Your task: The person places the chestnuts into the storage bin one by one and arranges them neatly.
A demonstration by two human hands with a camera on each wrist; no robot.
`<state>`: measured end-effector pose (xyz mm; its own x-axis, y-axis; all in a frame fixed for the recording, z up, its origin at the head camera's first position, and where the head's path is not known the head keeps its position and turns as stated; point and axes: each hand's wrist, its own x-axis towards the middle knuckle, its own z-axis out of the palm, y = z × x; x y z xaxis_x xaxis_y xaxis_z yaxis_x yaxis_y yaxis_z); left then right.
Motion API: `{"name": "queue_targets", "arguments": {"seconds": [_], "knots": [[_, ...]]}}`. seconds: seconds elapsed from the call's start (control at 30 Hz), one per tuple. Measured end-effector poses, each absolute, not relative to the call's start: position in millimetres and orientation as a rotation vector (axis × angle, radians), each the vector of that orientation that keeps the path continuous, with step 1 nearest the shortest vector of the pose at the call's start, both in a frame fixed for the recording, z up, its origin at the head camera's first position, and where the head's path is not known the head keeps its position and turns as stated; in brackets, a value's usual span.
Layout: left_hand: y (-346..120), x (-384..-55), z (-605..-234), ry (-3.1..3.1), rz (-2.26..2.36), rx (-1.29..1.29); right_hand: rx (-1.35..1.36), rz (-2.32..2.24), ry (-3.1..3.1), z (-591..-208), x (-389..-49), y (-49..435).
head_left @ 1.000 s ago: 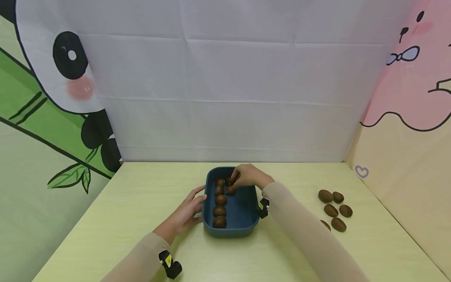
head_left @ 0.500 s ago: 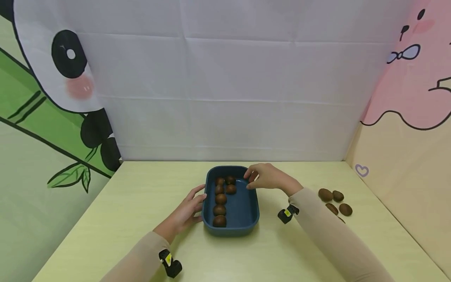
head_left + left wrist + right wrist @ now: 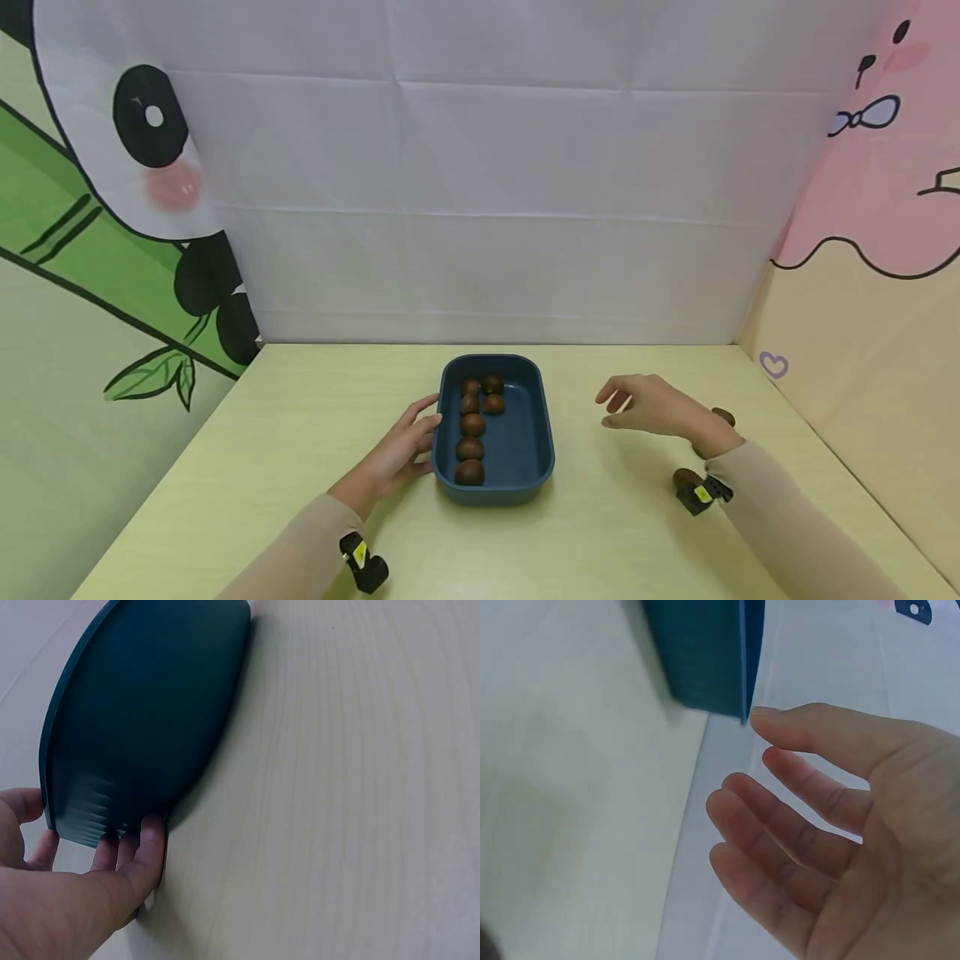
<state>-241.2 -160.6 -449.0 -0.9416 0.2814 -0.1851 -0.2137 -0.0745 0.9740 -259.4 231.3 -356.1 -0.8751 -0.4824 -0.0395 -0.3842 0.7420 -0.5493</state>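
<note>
In the head view, my left hand (image 3: 401, 454) rests against the left side of a blue rectangular box (image 3: 517, 492). Up close in the left wrist view, its fingertips (image 3: 152, 829) touch the box's outer wall. Inside the box, several glossy brown, chestnut-like pieces (image 3: 470, 448) stand in a column along the left wall, and two more (image 3: 492, 404) sit beside them at the far end. My right hand (image 3: 648, 406) hangs in the air right of the box, its fingers loosely bent and holding nothing. The right wrist view shows the same bare palm (image 3: 847, 885).
More brown oval pieces (image 3: 723, 415) lie on the pale wooden table (image 3: 585, 550) at the right, mostly hidden behind my right wrist and sleeve. A white sheet (image 3: 495, 208) hangs at the table's back edge, with printed cartoon panels on both sides.
My right hand has lifted out of the box and moved right, towards the loose pieces. A second piece in the right column is now uncovered. My left hand has stayed at the box.
</note>
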Motion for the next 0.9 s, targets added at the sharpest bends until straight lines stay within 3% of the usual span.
{"name": "queue_targets", "arguments": {"seconds": [0.47,0.9], "knots": [[-160.7,-238.7,-448.5,1.869,2.085,0.067,-0.567,-0.77,2.806,-392.3,-222.0,310.1],[-161.1,-239.0,-448.2,1.879,2.077,0.073,-0.64,-0.809,2.733,-405.5,-212.6,326.0]]}}
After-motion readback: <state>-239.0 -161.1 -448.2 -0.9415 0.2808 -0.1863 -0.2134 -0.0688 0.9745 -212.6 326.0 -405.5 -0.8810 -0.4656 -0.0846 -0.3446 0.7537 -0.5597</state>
